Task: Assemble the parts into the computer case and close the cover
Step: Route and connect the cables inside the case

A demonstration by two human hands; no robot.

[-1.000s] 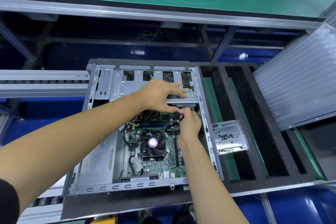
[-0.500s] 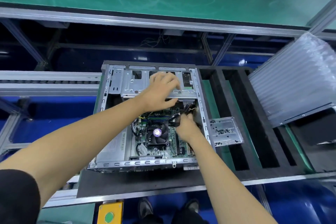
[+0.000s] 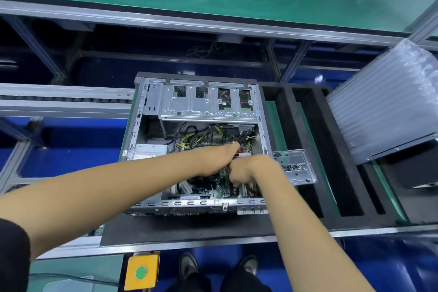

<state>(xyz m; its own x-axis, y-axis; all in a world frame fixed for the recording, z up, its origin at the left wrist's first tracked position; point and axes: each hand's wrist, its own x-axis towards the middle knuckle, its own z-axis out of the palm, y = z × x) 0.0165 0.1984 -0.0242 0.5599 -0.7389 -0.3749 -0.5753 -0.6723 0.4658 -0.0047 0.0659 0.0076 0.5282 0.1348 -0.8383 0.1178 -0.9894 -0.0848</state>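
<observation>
A: Where are the hands?

B: The left hand reaches over the open computer case from the left, its fingers stretched toward the cables in the case's far right part, fingertips at a pale connector. The right hand sits just beside it, touching it, over the motherboard. Its fingers curl downward, but motion blur hides them, so I cannot tell whether they pinch anything.

A: And the left: closed on something?

B: Its fingers look extended rather than curled. Whether they actually grip the connector I cannot tell.

A: Where does the case lie?

B: Flat on its side on a dark mat on the counter, open side up, straight under both hands. The drive cage spans its far end, beyond the hands.

A: What differs from half a second ago?

B: The left hand was resting on the drive cage then; it has dropped nearer, down among the cables, and the cage now shows uncovered. The right hand has shifted slightly nearer, and the cooler fan that showed before is now hidden under the hands.

A: Anything beside the case?

B: A clear tray of screws lies just right of it, on the black foam insert.
</observation>
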